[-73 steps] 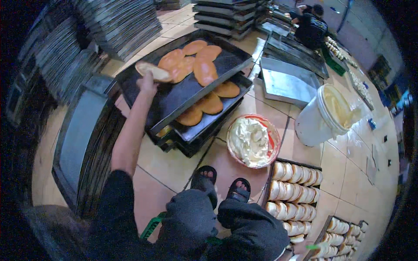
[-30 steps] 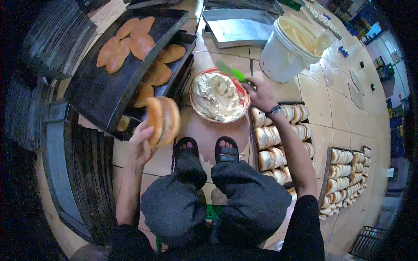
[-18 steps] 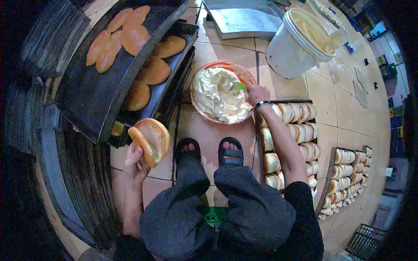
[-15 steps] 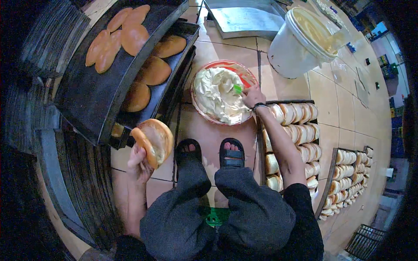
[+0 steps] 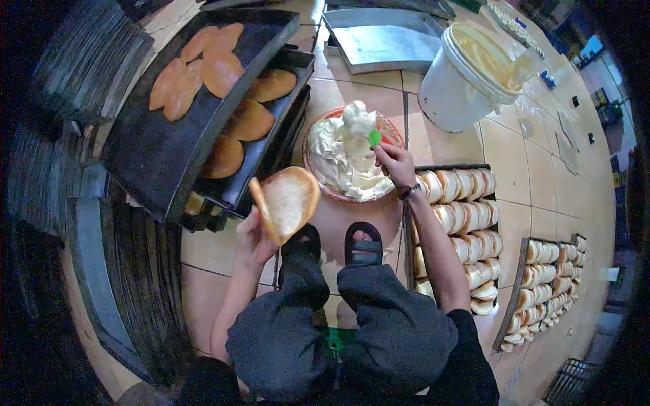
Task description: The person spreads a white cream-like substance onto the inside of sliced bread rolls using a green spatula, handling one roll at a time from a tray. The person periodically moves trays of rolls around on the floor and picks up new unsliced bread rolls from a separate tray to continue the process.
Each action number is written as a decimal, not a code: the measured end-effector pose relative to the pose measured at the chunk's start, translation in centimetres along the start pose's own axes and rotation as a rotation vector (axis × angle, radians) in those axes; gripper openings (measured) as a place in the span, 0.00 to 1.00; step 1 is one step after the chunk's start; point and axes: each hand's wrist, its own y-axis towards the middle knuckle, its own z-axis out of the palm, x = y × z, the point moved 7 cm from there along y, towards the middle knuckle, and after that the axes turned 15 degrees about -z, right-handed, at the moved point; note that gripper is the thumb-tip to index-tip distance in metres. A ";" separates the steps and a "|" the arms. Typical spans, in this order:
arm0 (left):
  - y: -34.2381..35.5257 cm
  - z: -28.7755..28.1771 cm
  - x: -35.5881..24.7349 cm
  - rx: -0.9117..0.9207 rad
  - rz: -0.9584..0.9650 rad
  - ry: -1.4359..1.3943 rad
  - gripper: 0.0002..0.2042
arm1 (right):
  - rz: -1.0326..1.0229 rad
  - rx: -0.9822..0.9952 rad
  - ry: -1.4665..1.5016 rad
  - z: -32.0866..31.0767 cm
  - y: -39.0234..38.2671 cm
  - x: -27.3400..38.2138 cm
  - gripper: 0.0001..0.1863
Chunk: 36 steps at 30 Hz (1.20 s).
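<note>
A split bun point(image 5: 290, 203) is in my left hand point(image 5: 252, 241), spread wide so its pale inside faces up. My right hand point(image 5: 395, 164) grips the green handle of a spatula point(image 5: 374, 139) over the bowl. A thick lump of white cream point(image 5: 359, 118) sits at the spatula's far end and hides its blade. Beneath it is a red-rimmed bowl point(image 5: 395, 130) heaped with more cream point(image 5: 332, 152). The bun is just left of and nearer to me than the bowl, apart from it.
Dark trays point(image 5: 135, 152) with whole brown buns point(image 5: 220, 73) are stacked on the left. A tray of filled buns point(image 5: 467, 215) lies beside my right forearm, with more trays point(image 5: 542, 284) farther right. Behind stand a white bucket point(image 5: 450, 95) and a metal tray point(image 5: 382, 44).
My left hand has moved right toward the bowl, and the bun is opened wider. The spatula has lifted, raising a lump of cream.
</note>
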 end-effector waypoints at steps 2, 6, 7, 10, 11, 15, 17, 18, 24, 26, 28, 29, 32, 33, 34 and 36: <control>1.4 1.8 0.1 0.039 -0.005 0.003 0.27 | -0.119 -0.013 0.058 -0.1 -1.1 5.9 0.14; 4.4 6.4 1.2 0.095 -0.081 0.015 0.34 | -0.261 -0.007 0.031 -1.3 -3.9 16.4 0.11; 4.5 7.2 1.2 0.101 -0.064 0.021 0.34 | -0.506 0.045 -0.149 -1.2 -4.4 20.2 0.12; 4.7 9.4 1.5 0.202 -0.074 -0.028 0.36 | -0.753 0.125 -0.387 -0.6 -6.0 25.6 0.19; 4.5 10.6 1.5 0.290 -0.076 -0.056 0.34 | -0.873 0.157 -0.519 -0.1 -6.5 26.8 0.22; 3.5 13.3 0.6 0.365 -0.107 -0.031 0.26 | -1.077 0.181 -0.875 -1.2 -8.1 28.8 0.31; 3.3 14.3 0.6 0.195 -0.087 0.025 0.21 | -1.071 0.179 -0.987 -3.0 -8.7 28.9 0.33; 3.5 14.4 0.5 0.201 -0.093 0.028 0.21 | -1.069 0.173 -0.993 -4.3 -8.9 28.9 0.33; 1.6 16.1 -2.3 0.077 0.014 0.403 0.19 | -0.895 0.161 -0.729 -5.2 -9.6 31.8 0.33; 1.1 16.2 -2.5 0.106 0.002 0.448 0.18 | -0.896 0.121 -0.680 -3.9 -9.7 32.6 0.33; 1.1 16.6 -2.5 0.139 -0.005 0.493 0.17 | -0.885 0.207 -0.860 -1.9 -9.6 33.0 0.32; 1.2 16.5 -2.9 0.092 0.042 0.380 0.16 | -0.879 0.202 -0.782 -1.4 -10.0 33.1 0.31; 2.2 16.3 -3.5 0.014 0.117 0.140 0.14 | -0.894 0.216 -0.845 0.5 -11.6 32.5 0.34; 2.4 15.9 -3.9 -0.015 0.138 0.014 0.13 | -0.900 0.220 -0.841 0.8 -12.1 32.2 0.34; 2.3 15.8 -4.1 -0.016 0.141 0.016 0.13 | -0.903 0.258 -0.856 1.2 -12.7 31.9 0.33; 1.7 15.5 -5.4 -0.060 0.285 0.057 0.14 | -0.908 0.294 -0.868 1.3 -13.1 30.8 0.32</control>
